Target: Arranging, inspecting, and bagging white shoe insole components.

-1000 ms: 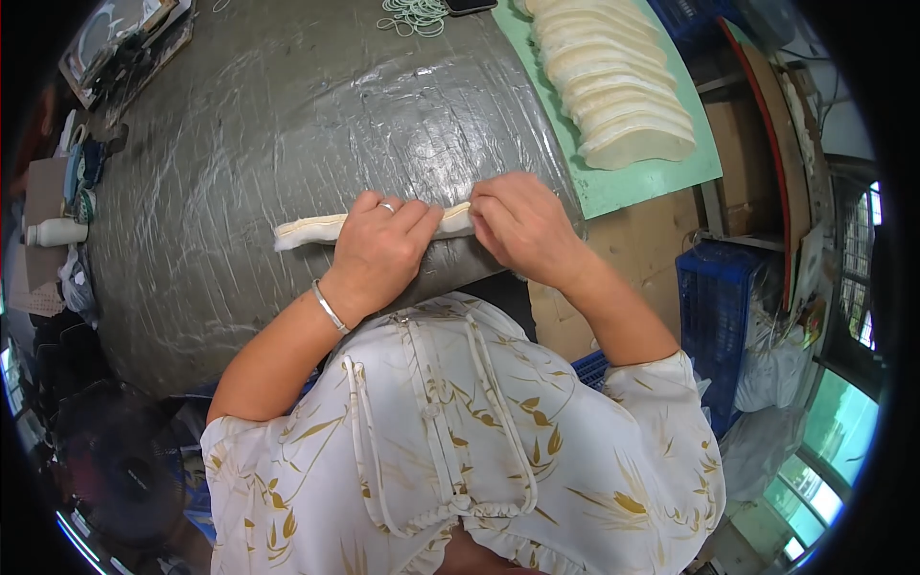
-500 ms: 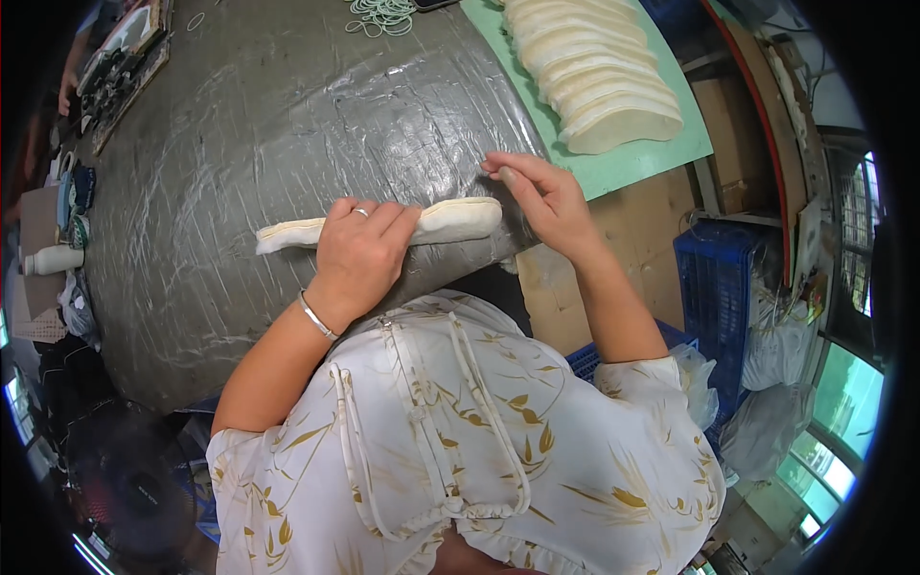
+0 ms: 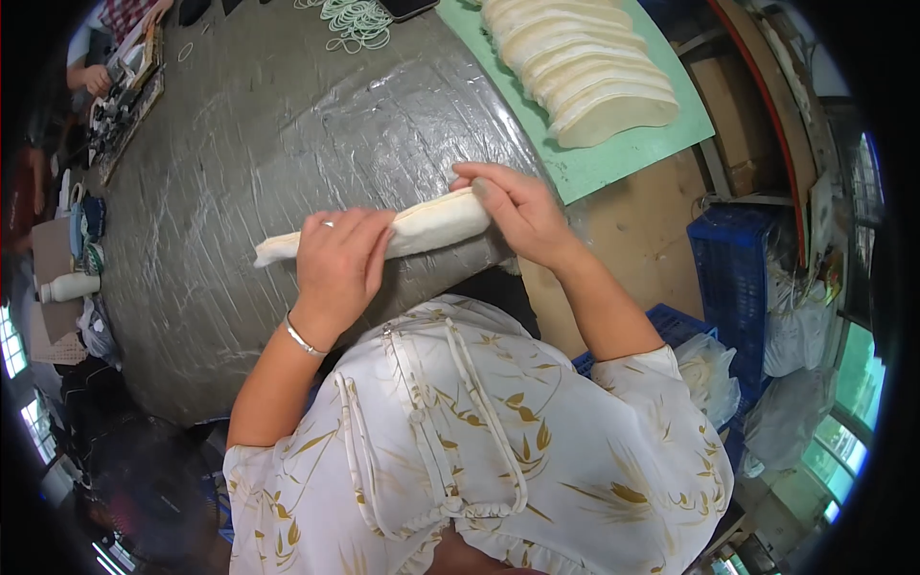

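Note:
A long, cream-white soft fabric pad (image 3: pixel 439 226), folded or layered lengthwise, lies slantwise over the near edge of the grey-covered table (image 3: pixel 211 182). Across its left part is my left hand (image 3: pixel 337 261), fingers wrapped over it, with a short end poking out beyond. My right hand (image 3: pixel 517 213) grips the pad's right end, thumb on the near side and fingers curled on the far side; that tip is hidden. To the far right, a row of similar cream pads (image 3: pixel 586 72) overlaps on a green sheet (image 3: pixel 661 153).
Pale green rubber bands (image 3: pixel 356 24) are heaped at the far edge beside a dark flat device (image 3: pixel 410 8). A blue crate (image 3: pixel 733 287) stands to the right. On the left are a white bottle (image 3: pixel 69 287), a fan (image 3: pixel 153 494) and a co-worker's hand (image 3: pixel 96 80).
My right hand has come left and closed on the pad's right end, which it was apart from before. My left hand has slid slightly left, and the pad's right end is tilted further up.

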The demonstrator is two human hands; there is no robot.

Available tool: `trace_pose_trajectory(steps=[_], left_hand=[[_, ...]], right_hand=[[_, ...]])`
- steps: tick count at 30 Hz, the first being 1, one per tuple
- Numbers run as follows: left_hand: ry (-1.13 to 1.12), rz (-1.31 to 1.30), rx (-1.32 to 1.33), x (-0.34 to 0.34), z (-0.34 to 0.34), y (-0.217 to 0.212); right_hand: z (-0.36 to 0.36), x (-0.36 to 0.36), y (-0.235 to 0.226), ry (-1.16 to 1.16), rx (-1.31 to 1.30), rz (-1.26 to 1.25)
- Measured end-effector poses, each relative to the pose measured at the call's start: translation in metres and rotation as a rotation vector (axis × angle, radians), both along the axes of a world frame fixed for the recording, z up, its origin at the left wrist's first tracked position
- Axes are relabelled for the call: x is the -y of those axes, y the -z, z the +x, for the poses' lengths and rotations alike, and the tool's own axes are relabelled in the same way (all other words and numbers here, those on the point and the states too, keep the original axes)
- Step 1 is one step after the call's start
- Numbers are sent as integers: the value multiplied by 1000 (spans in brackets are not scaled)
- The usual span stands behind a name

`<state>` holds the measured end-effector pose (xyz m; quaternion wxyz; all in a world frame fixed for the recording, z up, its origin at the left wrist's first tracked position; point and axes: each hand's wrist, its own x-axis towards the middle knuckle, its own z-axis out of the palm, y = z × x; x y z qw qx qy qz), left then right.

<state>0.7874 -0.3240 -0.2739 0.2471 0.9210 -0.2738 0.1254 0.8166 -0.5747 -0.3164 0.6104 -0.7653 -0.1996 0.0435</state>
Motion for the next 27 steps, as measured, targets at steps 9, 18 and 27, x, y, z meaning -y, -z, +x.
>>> trace_pose_trajectory(steps=[9, 18, 27], left_hand=[[-128, -111, -53, -17, 4, -14], [-99, -382, -253, -4, 11, -30], [-159, -547, -95, 0, 18, -43]], right_hand=[[-3, -1, -20, -40, -137, 239], [5, -19, -40, 18, 145, 123], [28, -47, -83, 277, 739, 2]])
